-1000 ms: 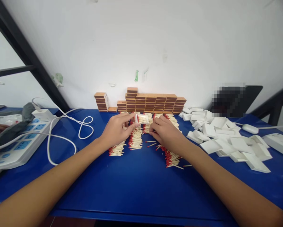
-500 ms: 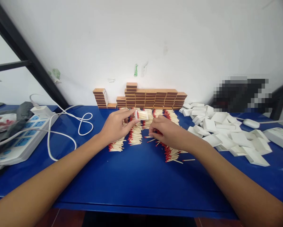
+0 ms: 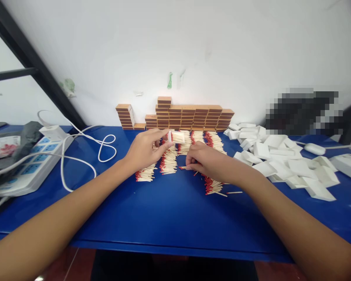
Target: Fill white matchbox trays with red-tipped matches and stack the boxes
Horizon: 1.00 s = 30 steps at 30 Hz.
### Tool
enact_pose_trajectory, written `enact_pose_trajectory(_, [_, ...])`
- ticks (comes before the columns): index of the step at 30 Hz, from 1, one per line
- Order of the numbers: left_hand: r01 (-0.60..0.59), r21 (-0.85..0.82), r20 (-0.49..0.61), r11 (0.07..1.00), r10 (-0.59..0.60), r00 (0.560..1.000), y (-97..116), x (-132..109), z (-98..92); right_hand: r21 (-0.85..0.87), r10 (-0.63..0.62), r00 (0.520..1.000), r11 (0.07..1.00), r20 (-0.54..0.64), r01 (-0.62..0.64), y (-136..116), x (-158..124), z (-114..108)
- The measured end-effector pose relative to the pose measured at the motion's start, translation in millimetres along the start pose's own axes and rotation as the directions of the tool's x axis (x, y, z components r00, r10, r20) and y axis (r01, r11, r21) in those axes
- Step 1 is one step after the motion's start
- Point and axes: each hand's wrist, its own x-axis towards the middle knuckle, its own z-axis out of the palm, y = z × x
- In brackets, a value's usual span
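Observation:
My left hand (image 3: pixel 146 149) grips a white matchbox tray (image 3: pixel 177 137) between thumb and fingers, tilted, with matches lying in it. My right hand (image 3: pixel 206 159) is pinched low over the blue table, and a red-tipped match (image 3: pixel 183 168) sticks out leftward from its fingertips. Under and around the hands lie rows of red-headed matches: one pile (image 3: pixel 168 160) below the tray, another pile (image 3: pixel 146 173) under the left wrist, and a pile (image 3: pixel 212 185) partly covered by my right hand. A loose match (image 3: pixel 234 192) rests to the right of that pile.
Stacked matchboxes (image 3: pixel 189 117) stand along the wall at the back. A heap of white trays (image 3: pixel 289 160) spreads over the table's right side. On the left are a power strip (image 3: pixel 36 162), looping white cables (image 3: pixel 105 150) and a dark bag (image 3: pixel 29 137).
My right fingertips have closed on a match that lay on the table. My left hand still holds the tray. Another hand at the far left edge is out of view now.

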Motion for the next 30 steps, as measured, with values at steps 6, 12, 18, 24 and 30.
enact_pose_trajectory(6, [0.011, -0.008, 0.013, 1.000, -0.011, 1.000, -2.4, -0.5, 0.4, 0.015, -0.028, 0.998, 0.999, -0.058, 0.029, 7.2, -3.0, -7.5])
enact_pose_trajectory(12, [-0.024, 0.005, 0.021, 1.000, 0.024, 0.999, -3.3, -3.4, 2.9, -0.012, -0.025, 0.949, 1.000, -0.313, 0.023, 12.6, -6.2, -27.9])
enact_pose_trajectory(18, [-0.072, -0.041, -0.004, 0.997, 0.072, 0.997, 5.9, -4.7, 5.8, -0.019, -0.053, 0.883, 0.999, -0.467, 0.049, 3.5, 1.9, -17.1])
enact_pose_trajectory(24, [-0.040, -0.083, -0.028, 0.996, 0.038, 0.999, 11.1, -3.8, 6.1, -0.051, -0.095, 0.851, 0.995, -0.517, 0.081, -1.1, 5.1, -6.4])
enact_pose_trajectory(30, [-0.053, -0.102, -0.013, 0.993, 0.052, 0.999, 14.0, -3.2, 5.8, -0.035, -0.083, 0.861, 0.997, -0.502, 0.075, -1.6, 4.5, -10.9])
